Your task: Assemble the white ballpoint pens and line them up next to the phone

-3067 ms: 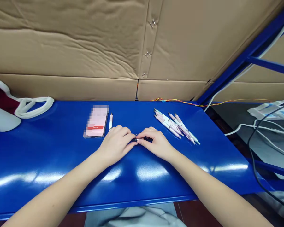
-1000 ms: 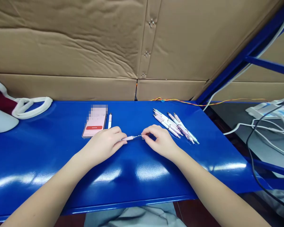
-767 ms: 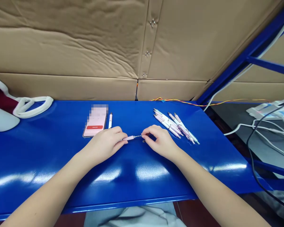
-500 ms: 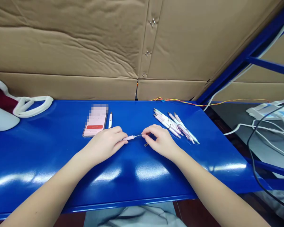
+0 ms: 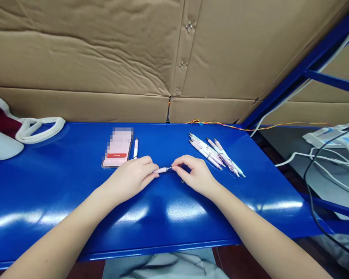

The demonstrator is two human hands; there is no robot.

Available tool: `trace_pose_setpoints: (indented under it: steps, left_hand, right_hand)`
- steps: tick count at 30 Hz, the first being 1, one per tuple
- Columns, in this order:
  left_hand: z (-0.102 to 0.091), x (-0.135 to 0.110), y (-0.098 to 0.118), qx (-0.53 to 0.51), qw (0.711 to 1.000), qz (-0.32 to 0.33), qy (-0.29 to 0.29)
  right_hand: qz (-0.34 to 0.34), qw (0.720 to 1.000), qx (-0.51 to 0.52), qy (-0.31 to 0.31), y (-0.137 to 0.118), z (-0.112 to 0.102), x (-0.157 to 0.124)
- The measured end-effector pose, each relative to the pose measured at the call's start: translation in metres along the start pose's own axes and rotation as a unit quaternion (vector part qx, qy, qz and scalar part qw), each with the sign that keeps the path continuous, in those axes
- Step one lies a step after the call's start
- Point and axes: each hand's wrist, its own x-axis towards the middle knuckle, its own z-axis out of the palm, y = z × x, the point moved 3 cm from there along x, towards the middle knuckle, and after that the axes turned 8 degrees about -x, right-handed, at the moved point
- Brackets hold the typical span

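Note:
My left hand (image 5: 132,176) is closed around a pale pink pen barrel (image 5: 162,170), which lies level just above the table and points right. A thin refill tip sticks out of the barrel's right end. At that tip, my right hand (image 5: 193,172) pinches a tiny spring (image 5: 170,168) between thumb and forefinger, mostly hidden by the fingertips. Under the right hand, a small piece (image 5: 182,181) shows partly on the table; its kind is unclear. A white pen (image 5: 135,148) lies just beyond the left hand, beside a phone (image 5: 118,149) with a lit pink screen.
Several white and pastel pens (image 5: 206,151) lie in a loose pile right of centre on the blue table (image 5: 163,224). A white-handled object (image 5: 40,131) stands at the far left. Cables (image 5: 305,155) run along the right, and a cardboard wall (image 5: 104,58) closes the back.
My right fingers have moved slightly left, closer to the barrel, so less of the spring and refill shows between the hands. The left hand has shifted slightly right.

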Motion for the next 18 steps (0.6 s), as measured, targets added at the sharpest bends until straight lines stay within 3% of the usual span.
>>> trace_pose_setpoints:
  steps: [5, 13, 18]
  left_hand:
    - [0.0, 0.0, 0.0, -0.003, 1.0, 0.003, 0.006]
    - [-0.001, 0.0, 0.005, -0.006, 1.0, 0.0, 0.005]
    - [-0.003, 0.0, 0.001, -0.02, 1.0, 0.002, 0.022]
  right_hand:
    - [0.052, 0.996, 0.069, -0.011, 0.003, -0.001, 0.0]
    - [0.06, 0.994, 0.089, -0.003, -0.001, 0.005, 0.0]
    - [0.067, 0.992, 0.101, -0.029, 0.008, -0.012, 0.0]
